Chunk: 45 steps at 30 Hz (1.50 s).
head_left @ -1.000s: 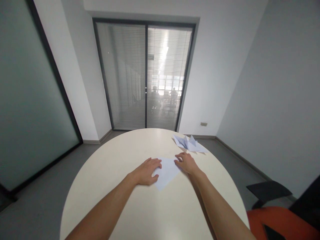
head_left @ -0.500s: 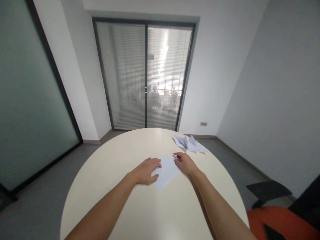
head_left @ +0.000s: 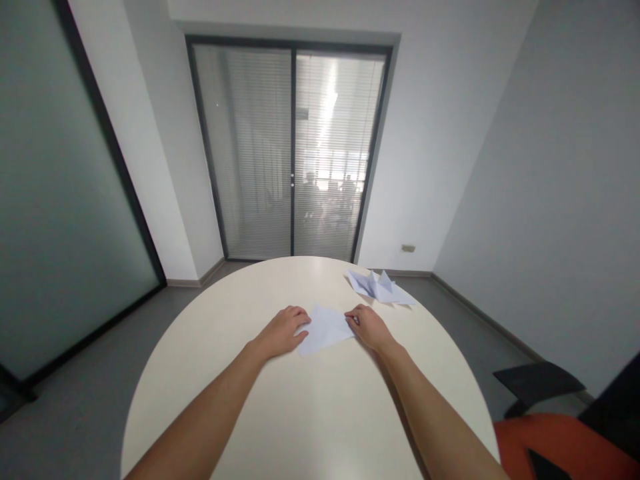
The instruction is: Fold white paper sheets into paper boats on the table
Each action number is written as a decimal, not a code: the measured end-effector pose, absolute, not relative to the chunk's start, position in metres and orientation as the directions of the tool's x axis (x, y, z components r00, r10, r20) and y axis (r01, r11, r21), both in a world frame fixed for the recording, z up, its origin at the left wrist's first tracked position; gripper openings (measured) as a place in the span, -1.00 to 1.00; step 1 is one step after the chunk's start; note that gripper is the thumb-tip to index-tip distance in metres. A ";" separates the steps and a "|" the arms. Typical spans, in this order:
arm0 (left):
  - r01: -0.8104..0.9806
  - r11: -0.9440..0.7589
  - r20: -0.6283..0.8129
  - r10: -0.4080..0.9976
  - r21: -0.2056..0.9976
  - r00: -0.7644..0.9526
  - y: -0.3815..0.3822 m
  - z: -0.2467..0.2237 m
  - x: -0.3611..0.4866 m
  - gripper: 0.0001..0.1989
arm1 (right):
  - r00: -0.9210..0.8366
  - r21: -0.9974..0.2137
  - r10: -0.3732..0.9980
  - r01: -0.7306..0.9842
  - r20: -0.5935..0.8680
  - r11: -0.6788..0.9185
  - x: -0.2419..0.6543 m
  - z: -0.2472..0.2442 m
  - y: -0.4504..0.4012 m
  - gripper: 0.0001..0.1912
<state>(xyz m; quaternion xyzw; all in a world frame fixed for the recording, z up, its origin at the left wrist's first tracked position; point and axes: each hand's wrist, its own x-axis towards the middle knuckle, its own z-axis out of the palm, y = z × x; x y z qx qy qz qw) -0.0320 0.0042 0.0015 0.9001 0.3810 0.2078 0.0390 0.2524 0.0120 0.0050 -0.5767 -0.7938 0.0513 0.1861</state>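
Observation:
A white sheet of paper [head_left: 325, 330], folded to a small shape, lies on the round table in front of me. At its left edge is my left hand [head_left: 286, 330], its thumb apart from the other fingers and the fingertips touching the paper's edge. My right hand [head_left: 369, 325] has its thumb and bent fingers closed on the paper's right corner. The fingers partly hide that corner.
Folded white paper pieces [head_left: 379, 288] with upright points rest near the far right edge of the cream table [head_left: 300, 413]. An orange and black chair [head_left: 555, 443] stands at the lower right. Beyond the table is a glazed partition with blinds [head_left: 245, 153].
The paper has turned, its near corner swinging to the left and away from me. My left hand has shifted slightly left, and my right fingers have closed on the right corner.

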 end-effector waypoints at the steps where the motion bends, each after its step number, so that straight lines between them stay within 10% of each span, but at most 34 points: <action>1: 0.683 -0.694 0.347 0.713 0.225 0.610 0.006 0.002 -0.032 -0.76 | -0.274 -0.277 0.935 0.902 0.225 0.331 0.249 0.007 0.010 -0.66; 8: 0.781 -0.593 0.303 0.794 0.196 0.527 0.010 0.004 -0.031 -0.74 | -0.283 -0.170 0.944 0.935 0.170 0.311 0.227 0.015 -0.004 -0.54; 32: 0.856 -0.518 0.137 0.847 -0.003 0.513 -0.017 0.031 -0.009 -0.74 | -0.445 -0.457 0.891 0.777 0.089 0.433 0.266 0.017 0.008 -0.77; 45: 0.858 -0.513 0.153 0.848 -0.003 0.508 -0.016 0.030 -0.011 -0.68 | -0.474 -0.405 0.859 0.760 0.191 0.509 0.266 0.008 0.014 -0.70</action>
